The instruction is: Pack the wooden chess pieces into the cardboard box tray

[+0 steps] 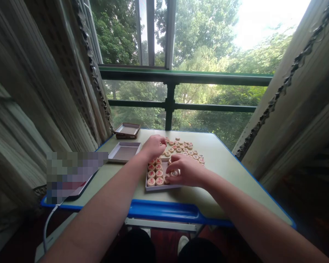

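An open white box (153, 188) lies near the table's front edge. Inside its left part, round wooden Chinese chess pieces (159, 174) with red characters stand in rows. Over the box's right part is my right hand (188, 168), thumb and fingers curled down around a Chinese chess piece (166, 179) in it; other pieces there are partly hidden by the hand. My left hand (154, 145) is beyond the box's far left corner, fingers closed beside the loose pieces; what its fingertips hold is hidden. Several loose Chinese chess pieces (178, 149) are scattered flat behind the box.
A shallow white box lid (124, 151) lies left of the box, with a brown-edged tray (127, 129) behind it. At the left edge is a blurred-out flat device (79, 179) with a white cable (45, 226). The table (224, 175) has a blue rim and stands by a window.
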